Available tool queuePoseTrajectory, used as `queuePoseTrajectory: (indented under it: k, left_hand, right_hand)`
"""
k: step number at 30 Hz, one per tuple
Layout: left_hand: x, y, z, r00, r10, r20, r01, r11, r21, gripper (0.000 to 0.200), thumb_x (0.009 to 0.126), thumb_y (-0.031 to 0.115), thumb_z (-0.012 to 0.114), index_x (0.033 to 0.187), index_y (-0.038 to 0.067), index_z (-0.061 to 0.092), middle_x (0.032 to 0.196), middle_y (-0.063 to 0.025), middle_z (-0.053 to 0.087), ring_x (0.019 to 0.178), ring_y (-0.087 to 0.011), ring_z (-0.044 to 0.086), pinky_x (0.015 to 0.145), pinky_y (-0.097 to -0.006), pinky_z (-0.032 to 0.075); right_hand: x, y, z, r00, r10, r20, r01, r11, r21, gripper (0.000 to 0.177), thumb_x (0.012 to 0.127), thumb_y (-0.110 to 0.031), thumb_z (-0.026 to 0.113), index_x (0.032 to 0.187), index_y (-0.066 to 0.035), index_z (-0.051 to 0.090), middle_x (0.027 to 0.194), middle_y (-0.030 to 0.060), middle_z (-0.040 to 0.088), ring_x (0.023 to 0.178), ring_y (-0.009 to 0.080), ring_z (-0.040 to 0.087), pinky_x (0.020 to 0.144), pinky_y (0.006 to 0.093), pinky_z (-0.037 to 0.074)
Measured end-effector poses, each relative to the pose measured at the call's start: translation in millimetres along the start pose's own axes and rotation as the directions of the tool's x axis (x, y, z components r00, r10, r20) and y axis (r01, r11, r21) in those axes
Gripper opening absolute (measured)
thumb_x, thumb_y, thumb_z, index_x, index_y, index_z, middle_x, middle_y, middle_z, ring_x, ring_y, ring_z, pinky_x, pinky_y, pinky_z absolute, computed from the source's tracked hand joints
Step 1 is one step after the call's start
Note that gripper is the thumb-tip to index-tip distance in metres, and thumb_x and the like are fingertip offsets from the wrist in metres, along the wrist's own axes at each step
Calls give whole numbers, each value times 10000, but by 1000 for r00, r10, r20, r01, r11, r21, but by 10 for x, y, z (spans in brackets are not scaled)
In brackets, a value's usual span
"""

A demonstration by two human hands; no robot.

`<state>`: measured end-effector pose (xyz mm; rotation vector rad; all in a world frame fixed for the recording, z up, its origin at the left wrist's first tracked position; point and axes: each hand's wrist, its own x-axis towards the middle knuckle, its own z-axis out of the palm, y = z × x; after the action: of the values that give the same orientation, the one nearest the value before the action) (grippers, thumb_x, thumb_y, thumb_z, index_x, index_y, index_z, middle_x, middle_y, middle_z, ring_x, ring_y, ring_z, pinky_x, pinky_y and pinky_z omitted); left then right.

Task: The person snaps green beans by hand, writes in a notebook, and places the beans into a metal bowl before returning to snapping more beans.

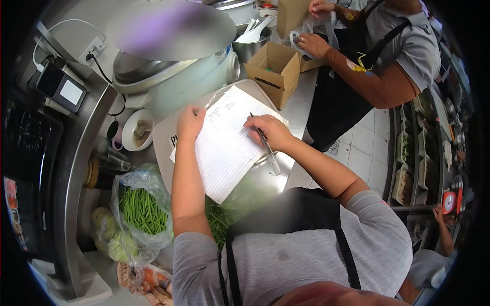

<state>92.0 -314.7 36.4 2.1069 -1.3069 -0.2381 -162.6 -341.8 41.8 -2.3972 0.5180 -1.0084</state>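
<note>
Head view: the lined notebook (pixel 229 145) lies open and slanted in front of the person, on a beige tray (pixel 163 122). Short handwritten entries occupy the top of the page; the lower lines are unmarked. The right hand (pixel 269 132) rests over the notebook's right side, fingers closed around a pen (pixel 266 146), its tip directed at the upper page and its clear end towards the person. Contact between tip and paper cannot be determined. The left hand (pixel 191 122) is at the notebook's upper left edge, fingers curled; whether it pinches the paper cannot be told. Left of the notebook stands a white bowl (pixel 137 130) with a utensil in it. Nearer the person, left of the notebook's lower corner, green beans (pixel 144 210) fill an open plastic bag (pixel 155 178). Beyond the notebook's upper left is a large lidded cooker (pixel 186 81); beyond its upper right, an open cardboard box (pixel 270 74) and a steel pot (pixel 249 50) holding white spoons (pixel 255 33). Further right of the notebook, a co-worker (pixel 377 56) handles clear plastic.
</note>
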Motion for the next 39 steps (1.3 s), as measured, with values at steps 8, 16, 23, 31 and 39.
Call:
queuePoseTrajectory:
  k: [8,16,23,31,39]
  left_hand:
    - [11,-20,-23,999,17,28,-15,999,-50,362,727,330,550,884,6,582,865,-173,595,830,-306,559,733,-355,424]
    - [28,-75,1,999,32,-3,-33,991,-130,301,705,266,604,848,3,576,765,-135,592,700,-238,558,666,-308,431]
    - [8,-63,-22,1000,17,-2,-17,993,-114,313,709,279,618,861,10,571,789,-136,592,728,-237,557,666,-313,429]
    - [11,-75,-57,997,27,69,-17,990,-141,334,721,294,602,915,29,543,865,-154,585,797,-283,554,699,-347,426]
    - [12,-79,-56,997,12,80,0,989,-147,324,728,280,598,926,32,535,875,-151,581,811,-277,550,715,-343,421]
  right_hand:
    - [-2,6,24,999,-33,-16,32,999,-10,160,689,-91,575,843,-51,559,671,108,560,671,298,541,638,374,427]
    - [-5,35,60,998,-55,-29,55,998,-12,159,685,-78,575,842,-61,558,683,104,566,671,294,547,659,363,430]
    - [5,57,76,1000,-29,3,29,1000,-9,149,686,-76,572,834,-62,554,709,115,574,692,302,554,686,367,432]
    - [14,38,57,999,-31,20,32,999,-20,159,681,-77,582,837,-61,556,724,117,578,716,302,560,709,367,433]
    - [17,39,56,999,-40,-1,40,999,-12,161,682,-77,583,839,-61,557,724,115,577,719,301,558,708,365,433]
